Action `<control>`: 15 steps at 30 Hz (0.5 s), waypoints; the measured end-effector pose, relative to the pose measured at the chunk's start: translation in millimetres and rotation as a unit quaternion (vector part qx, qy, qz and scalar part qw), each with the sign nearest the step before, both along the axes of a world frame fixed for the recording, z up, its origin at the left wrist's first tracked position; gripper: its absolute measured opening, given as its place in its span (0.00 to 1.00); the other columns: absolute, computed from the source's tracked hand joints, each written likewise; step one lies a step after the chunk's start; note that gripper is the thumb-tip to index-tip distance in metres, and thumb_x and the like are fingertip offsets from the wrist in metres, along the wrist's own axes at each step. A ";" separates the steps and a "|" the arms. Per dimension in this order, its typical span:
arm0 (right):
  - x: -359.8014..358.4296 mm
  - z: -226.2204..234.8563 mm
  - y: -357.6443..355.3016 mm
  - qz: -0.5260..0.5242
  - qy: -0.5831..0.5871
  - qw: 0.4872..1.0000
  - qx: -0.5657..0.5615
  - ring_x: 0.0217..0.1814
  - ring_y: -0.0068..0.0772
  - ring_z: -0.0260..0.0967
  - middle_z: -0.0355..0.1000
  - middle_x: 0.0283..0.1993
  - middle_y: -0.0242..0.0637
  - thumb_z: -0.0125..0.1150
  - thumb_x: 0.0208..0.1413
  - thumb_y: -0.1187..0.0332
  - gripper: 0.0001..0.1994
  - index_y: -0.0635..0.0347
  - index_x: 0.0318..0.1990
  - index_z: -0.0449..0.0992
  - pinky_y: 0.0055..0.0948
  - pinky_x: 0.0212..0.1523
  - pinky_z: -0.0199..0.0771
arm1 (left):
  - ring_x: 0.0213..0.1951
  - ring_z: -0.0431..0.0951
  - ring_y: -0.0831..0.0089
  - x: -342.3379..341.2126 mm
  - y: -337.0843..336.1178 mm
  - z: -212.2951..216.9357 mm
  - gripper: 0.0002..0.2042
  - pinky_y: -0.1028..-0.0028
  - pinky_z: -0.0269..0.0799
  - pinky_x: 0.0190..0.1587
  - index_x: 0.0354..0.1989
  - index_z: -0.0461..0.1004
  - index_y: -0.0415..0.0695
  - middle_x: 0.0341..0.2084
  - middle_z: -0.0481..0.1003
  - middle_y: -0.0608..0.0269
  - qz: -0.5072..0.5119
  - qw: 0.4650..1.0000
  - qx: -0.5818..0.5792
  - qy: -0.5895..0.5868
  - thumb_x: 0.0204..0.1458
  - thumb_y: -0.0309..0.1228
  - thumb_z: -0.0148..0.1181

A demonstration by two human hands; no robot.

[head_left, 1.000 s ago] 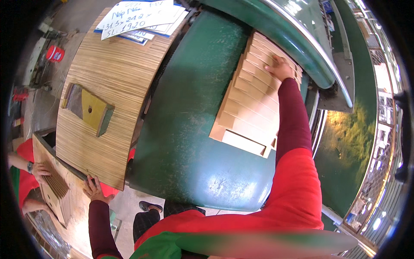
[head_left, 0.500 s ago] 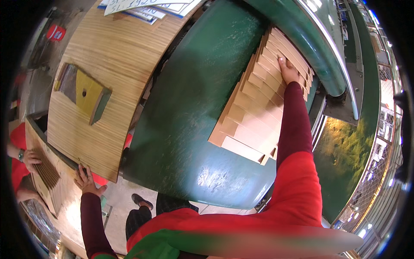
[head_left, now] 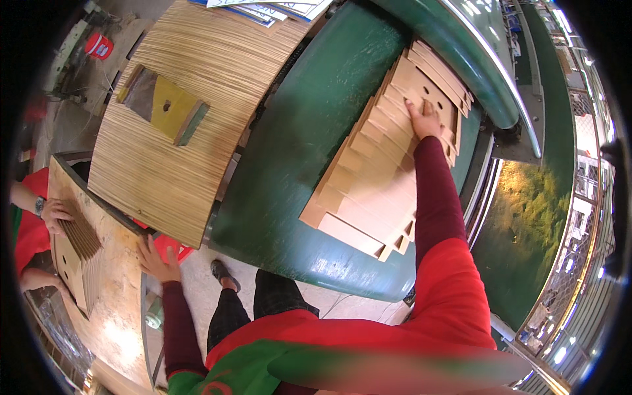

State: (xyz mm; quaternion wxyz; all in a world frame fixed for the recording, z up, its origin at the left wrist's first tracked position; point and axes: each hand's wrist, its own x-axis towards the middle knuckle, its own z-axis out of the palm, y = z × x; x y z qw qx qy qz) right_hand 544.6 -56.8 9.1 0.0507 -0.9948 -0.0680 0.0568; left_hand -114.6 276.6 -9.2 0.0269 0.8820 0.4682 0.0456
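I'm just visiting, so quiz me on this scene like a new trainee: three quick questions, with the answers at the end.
1. Which lie under the camera wearer's right hand?
a) white papers
b) brown sheets
c) red bucket

2. True or false: the yellow block lies on the wooden table.

3. Fill in the colour: the brown sheets lie on a ____ surface.

Key: 1. b; 2. true; 3. green.
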 end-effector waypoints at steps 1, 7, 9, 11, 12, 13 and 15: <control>-17.5 3.3 2.5 -0.006 0.003 1.000 0.003 0.74 0.40 0.41 0.50 0.71 0.37 0.43 0.46 0.27 0.45 0.48 0.66 0.58 0.57 0.69 0.35 | 0.67 0.49 0.49 -3.8 -23.8 -13.8 0.35 0.41 0.38 0.64 0.65 0.57 0.51 0.65 0.54 0.53 0.011 0.992 0.072 -0.102 0.51 0.52 0.55; -146.6 15.3 17.0 -0.054 0.010 0.999 0.002 0.74 0.40 0.41 0.49 0.72 0.37 0.43 0.48 0.29 0.44 0.50 0.66 0.57 0.60 0.68 0.34 | 0.46 0.74 0.63 -40.9 -185.0 -58.3 0.22 0.62 0.69 0.42 0.52 0.67 0.43 0.46 0.71 0.58 0.275 0.541 -0.785 -0.127 0.49 0.38 0.60; -197.7 21.0 23.7 -0.067 0.014 0.998 -0.001 0.74 0.39 0.41 0.49 0.72 0.37 0.42 0.48 0.29 0.44 0.49 0.67 0.56 0.60 0.68 0.34 | 0.50 0.72 0.64 -50.1 -196.3 -57.8 0.21 0.60 0.67 0.47 0.55 0.66 0.46 0.49 0.70 0.59 0.231 0.441 -0.852 -0.161 0.53 0.38 0.57; -247.5 25.7 31.7 -0.087 0.038 0.995 -0.011 0.75 0.39 0.39 0.47 0.72 0.36 0.41 0.49 0.30 0.44 0.49 0.67 0.54 0.59 0.69 0.33 | 0.51 0.72 0.62 -51.9 -201.2 -58.4 0.19 0.58 0.68 0.47 0.56 0.66 0.49 0.50 0.70 0.59 0.191 0.445 -0.857 -0.175 0.55 0.36 0.55; -270.0 26.6 35.5 -0.093 0.042 0.995 -0.003 0.75 0.39 0.38 0.46 0.73 0.36 0.41 0.49 0.30 0.44 0.49 0.68 0.54 0.58 0.69 0.33 | 0.52 0.71 0.63 -55.2 -203.4 -58.1 0.19 0.57 0.68 0.48 0.56 0.65 0.48 0.50 0.70 0.59 0.204 0.396 -0.873 -0.196 0.55 0.34 0.56; -290.8 27.4 37.2 -0.100 0.045 0.994 0.003 0.75 0.39 0.38 0.45 0.73 0.35 0.42 0.49 0.30 0.44 0.49 0.68 0.54 0.58 0.69 0.32 | 0.52 0.71 0.63 -57.6 -205.6 -58.7 0.19 0.56 0.68 0.49 0.55 0.65 0.47 0.50 0.70 0.60 0.218 0.346 -0.887 -0.215 0.55 0.32 0.56; -322.4 29.6 40.8 -0.098 0.060 0.993 0.011 0.75 0.40 0.37 0.44 0.73 0.36 0.42 0.48 0.30 0.45 0.50 0.68 0.52 0.58 0.69 0.32 | 0.54 0.70 0.64 -63.2 -209.7 -57.9 0.20 0.54 0.69 0.51 0.55 0.64 0.46 0.50 0.70 0.61 0.237 0.244 -0.905 -0.256 0.54 0.28 0.57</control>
